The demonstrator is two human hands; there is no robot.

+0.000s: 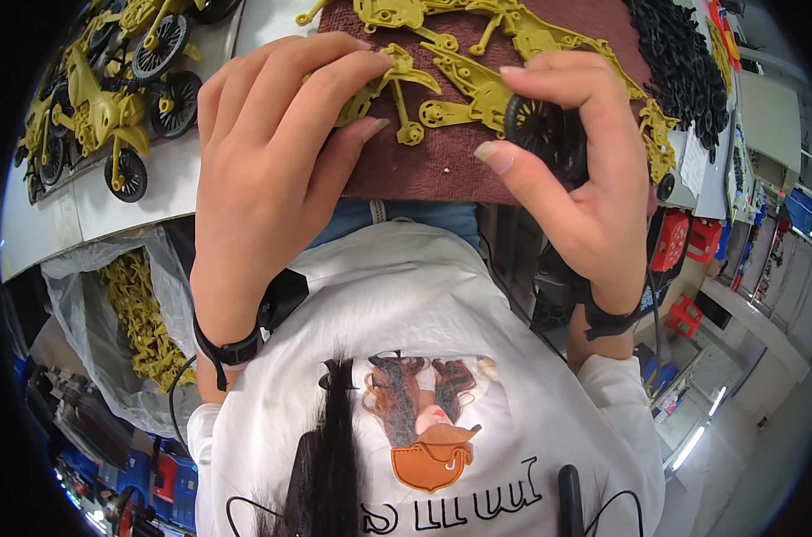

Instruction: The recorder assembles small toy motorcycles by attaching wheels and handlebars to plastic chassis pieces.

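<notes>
My left hand (267,125) curls its fingers and thumb round a yellow-green plastic toy motorcycle frame part (397,76). A fork-like arm of that part points down past my fingertips. In my right hand (594,152) sits a black spoked toy wheel (533,123), between the bent index finger and the thumb; the other fingers are hidden behind it. Another yellow-green frame part (477,89) lies against the wheel's left side, and I cannot tell whether the two are joined. Both hands are over a dark red cloth (406,174).
More yellow-green parts (549,36) lie along the cloth's far side. At the left, toy motorcycles with black wheels (97,107) crowd the white table. Black parts (679,67) are heaped at the far right. Below the left table edge hangs a clear bag of yellow parts (142,313). Red stools (683,242) stand right.
</notes>
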